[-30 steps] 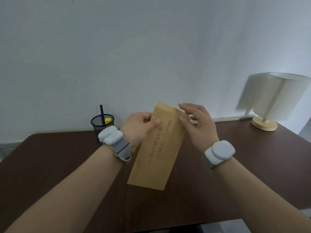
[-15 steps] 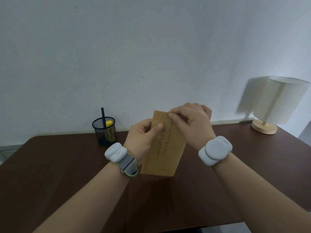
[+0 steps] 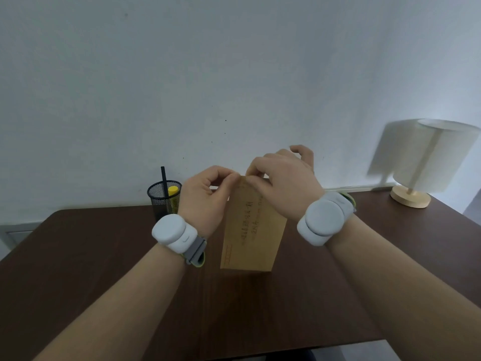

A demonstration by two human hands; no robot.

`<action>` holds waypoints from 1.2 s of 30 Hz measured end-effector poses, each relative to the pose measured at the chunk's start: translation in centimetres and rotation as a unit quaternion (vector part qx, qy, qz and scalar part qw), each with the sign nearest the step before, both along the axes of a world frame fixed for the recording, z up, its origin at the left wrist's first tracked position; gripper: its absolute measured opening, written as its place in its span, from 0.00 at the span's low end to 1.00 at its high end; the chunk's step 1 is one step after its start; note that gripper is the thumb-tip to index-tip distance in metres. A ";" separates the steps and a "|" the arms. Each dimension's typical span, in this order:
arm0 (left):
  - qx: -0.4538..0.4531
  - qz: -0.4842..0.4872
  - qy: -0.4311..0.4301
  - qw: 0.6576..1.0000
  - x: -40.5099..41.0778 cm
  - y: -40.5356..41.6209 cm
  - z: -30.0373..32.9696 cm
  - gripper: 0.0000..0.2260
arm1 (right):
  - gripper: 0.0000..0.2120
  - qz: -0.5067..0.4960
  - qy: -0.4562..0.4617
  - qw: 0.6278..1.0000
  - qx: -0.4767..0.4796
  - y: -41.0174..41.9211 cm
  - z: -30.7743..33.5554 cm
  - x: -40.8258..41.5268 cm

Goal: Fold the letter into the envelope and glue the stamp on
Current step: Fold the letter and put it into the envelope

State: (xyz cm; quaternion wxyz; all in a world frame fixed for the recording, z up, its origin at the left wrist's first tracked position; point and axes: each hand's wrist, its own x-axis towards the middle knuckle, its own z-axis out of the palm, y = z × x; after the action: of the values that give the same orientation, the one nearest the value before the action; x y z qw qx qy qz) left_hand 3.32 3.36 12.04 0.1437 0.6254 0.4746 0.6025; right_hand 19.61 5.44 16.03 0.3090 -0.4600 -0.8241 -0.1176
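The long brown paper envelope (image 3: 252, 230) is held upright above the middle of the dark brown wooden table (image 3: 78, 256), printed face toward the camera. The left hand (image 3: 205, 196) pinches its top left corner between thumb and curled fingers; the right hand (image 3: 283, 183) pinches the top edge just beside it, fingers curled over. Neither a letter nor a stamp shows, so I cannot tell whether the letter is inside; judging by the grip at the mouth, the work is still around opening or closing it, with the stamp yet to be glued
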 end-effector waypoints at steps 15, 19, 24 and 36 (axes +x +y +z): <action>-0.099 -0.017 -0.038 0.994 -1.3 1.3 1.1 0.05 | 0.07 0.038 0.113 0.975 -0.189 0.0 -0.5 2.7; -0.163 -0.062 0.058 0.983 -2.2 1.4 2.2 0.06 | 0.07 0.053 0.121 0.934 -0.331 -0.1 -1.3 4.1; -0.200 -0.080 0.244 0.945 -1.6 1.8 3.5 0.07 | 0.03 0.095 0.144 0.903 -0.393 -0.1 -2.6 3.6; -0.249 -0.079 0.388 0.884 0.4 2.4 -1.2 0.13 | 0.04 0.070 0.300 0.794 -0.523 -0.5 -8.5 2.8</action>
State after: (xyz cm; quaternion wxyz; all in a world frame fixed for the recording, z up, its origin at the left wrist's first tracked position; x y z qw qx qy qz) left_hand 3.71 5.79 10.82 0.1460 0.7886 0.5755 0.1602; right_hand 22.41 4.90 7.50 0.2605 -0.5051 -0.6554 0.4975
